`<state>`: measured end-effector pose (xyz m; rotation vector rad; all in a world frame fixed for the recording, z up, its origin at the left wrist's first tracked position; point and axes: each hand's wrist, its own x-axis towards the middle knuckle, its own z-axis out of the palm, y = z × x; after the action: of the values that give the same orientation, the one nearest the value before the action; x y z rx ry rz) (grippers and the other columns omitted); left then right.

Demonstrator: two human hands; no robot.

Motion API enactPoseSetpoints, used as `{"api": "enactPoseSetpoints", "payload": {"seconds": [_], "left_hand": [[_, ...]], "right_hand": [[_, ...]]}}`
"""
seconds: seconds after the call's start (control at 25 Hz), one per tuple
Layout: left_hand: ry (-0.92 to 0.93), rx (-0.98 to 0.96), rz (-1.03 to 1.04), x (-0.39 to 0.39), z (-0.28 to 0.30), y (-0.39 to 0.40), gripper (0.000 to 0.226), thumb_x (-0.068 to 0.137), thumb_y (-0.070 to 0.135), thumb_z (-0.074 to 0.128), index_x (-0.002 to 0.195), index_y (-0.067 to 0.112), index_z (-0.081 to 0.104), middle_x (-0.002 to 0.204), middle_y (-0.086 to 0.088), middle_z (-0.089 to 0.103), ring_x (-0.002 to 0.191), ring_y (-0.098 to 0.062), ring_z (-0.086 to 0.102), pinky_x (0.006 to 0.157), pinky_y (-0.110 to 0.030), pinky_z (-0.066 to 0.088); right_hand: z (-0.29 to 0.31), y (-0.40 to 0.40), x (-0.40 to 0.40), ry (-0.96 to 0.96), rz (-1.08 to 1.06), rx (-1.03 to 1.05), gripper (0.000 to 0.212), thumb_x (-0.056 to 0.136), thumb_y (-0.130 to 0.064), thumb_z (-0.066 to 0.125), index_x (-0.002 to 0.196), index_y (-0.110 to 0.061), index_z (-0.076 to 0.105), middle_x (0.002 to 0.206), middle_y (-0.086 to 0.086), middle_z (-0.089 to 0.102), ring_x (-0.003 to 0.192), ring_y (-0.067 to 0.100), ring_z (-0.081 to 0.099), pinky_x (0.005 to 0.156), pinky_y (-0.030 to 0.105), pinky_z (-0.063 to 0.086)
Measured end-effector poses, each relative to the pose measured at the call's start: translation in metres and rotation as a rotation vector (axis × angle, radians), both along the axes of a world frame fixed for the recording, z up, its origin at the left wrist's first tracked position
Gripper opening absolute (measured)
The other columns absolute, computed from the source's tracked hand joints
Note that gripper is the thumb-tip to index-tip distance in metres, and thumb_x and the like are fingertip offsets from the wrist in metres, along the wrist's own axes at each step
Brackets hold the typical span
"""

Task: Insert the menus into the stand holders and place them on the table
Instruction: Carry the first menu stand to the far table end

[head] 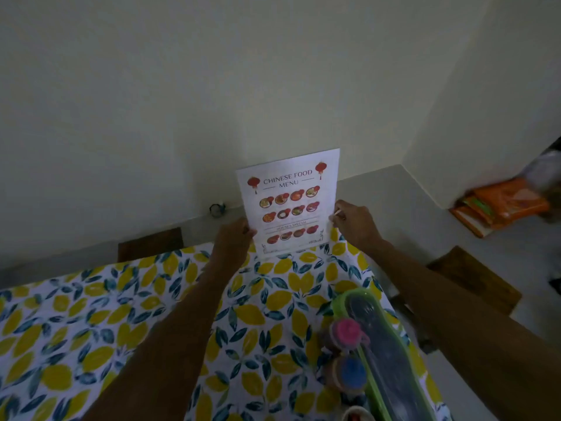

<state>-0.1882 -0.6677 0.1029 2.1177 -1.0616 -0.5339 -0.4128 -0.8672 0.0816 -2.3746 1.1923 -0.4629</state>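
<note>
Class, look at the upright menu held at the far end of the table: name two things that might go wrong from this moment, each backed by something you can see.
1. The Chinese food menu stands close to the far edge of the lemon-print tablecloth; released carelessly, it might tip off toward the wall.
2. The left hand and right hand pinch only its side edges, so uneven pressure may tilt it.

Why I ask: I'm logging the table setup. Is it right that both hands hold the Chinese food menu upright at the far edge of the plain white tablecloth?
Not quite. The head view shows the tablecloth patterned with yellow lemons and dark leaves, not plain white. The rest holds: the left hand and right hand hold the Chinese food menu upright at the far edge.
</note>
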Motion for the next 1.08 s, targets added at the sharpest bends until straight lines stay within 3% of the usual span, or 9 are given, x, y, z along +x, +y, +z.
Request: {"api": "enactPoseSetpoints", "payload": {"seconds": [0.08, 0.2, 0.4, 0.6, 0.84, 1.08], "left_hand": [[-0.012, 0.018, 0.004, -0.003, -0.012, -0.019, 0.012, 0.092, 0.014, 0.059, 0.088, 0.004, 0.064, 0.081, -0.007, 0.069, 0.068, -0.021, 0.065, 0.064, -0.029, 0.051], [-0.005, 0.034, 0.000, -0.005, -0.026, -0.040, 0.015, 0.092, 0.015, 0.059, 0.091, 0.002, 0.064, 0.087, -0.015, 0.073, 0.075, -0.027, 0.070, 0.072, -0.042, 0.059], [-0.034, 0.061, -0.003, -0.008, -0.045, -0.070, 0.017, 0.091, 0.014, 0.058, 0.088, -0.002, 0.061, 0.087, -0.020, 0.072, 0.073, -0.032, 0.070, 0.068, -0.047, 0.058], [-0.015, 0.114, 0.065, -0.008, -0.057, -0.084, 0.019, 0.093, 0.021, 0.057, 0.088, 0.004, 0.060, 0.085, -0.017, 0.070, 0.076, -0.030, 0.067, 0.071, -0.044, 0.057], [-0.094, 0.097, 0.055, -0.004, -0.068, -0.086, 0.024, 0.094, 0.024, 0.057, 0.084, 0.002, 0.055, 0.083, -0.017, 0.072, 0.070, -0.028, 0.070, 0.061, -0.049, 0.060], [-0.141, 0.153, 0.043, -0.007, -0.064, -0.086, 0.020, 0.095, 0.024, 0.053, 0.091, 0.004, 0.054, 0.089, -0.017, 0.071, 0.076, -0.032, 0.069, 0.066, -0.046, 0.059]], "right_hand": [[-0.013, -0.021, -0.001, 0.003, 0.001, 0.034, 0.016, 0.087, -0.029, 0.061, 0.083, -0.014, 0.056, 0.077, 0.010, 0.073, 0.069, 0.027, 0.069, 0.065, 0.044, 0.059], [-0.027, -0.041, -0.001, 0.004, -0.015, 0.072, 0.014, 0.089, -0.026, 0.061, 0.086, -0.013, 0.057, 0.082, 0.009, 0.073, 0.071, 0.025, 0.068, 0.067, 0.038, 0.058], [-0.049, -0.064, -0.003, 0.006, -0.002, 0.069, 0.017, 0.092, -0.024, 0.059, 0.090, -0.007, 0.058, 0.085, 0.012, 0.073, 0.071, 0.029, 0.066, 0.063, 0.035, 0.053], [-0.065, -0.070, -0.005, -0.013, 0.016, 0.039, 0.018, 0.095, -0.027, 0.055, 0.092, -0.010, 0.055, 0.079, 0.011, 0.071, 0.064, 0.031, 0.066, 0.059, 0.043, 0.057], [-0.073, -0.069, -0.004, -0.009, -0.009, 0.022, 0.018, 0.098, -0.029, 0.050, 0.099, -0.013, 0.056, 0.080, 0.010, 0.072, 0.065, 0.029, 0.066, 0.062, 0.044, 0.058], [-0.068, -0.065, 0.002, -0.001, -0.045, 0.073, 0.020, 0.097, -0.027, 0.051, 0.103, -0.008, 0.055, 0.086, 0.016, 0.071, 0.073, 0.034, 0.067, 0.067, 0.044, 0.059]]}}
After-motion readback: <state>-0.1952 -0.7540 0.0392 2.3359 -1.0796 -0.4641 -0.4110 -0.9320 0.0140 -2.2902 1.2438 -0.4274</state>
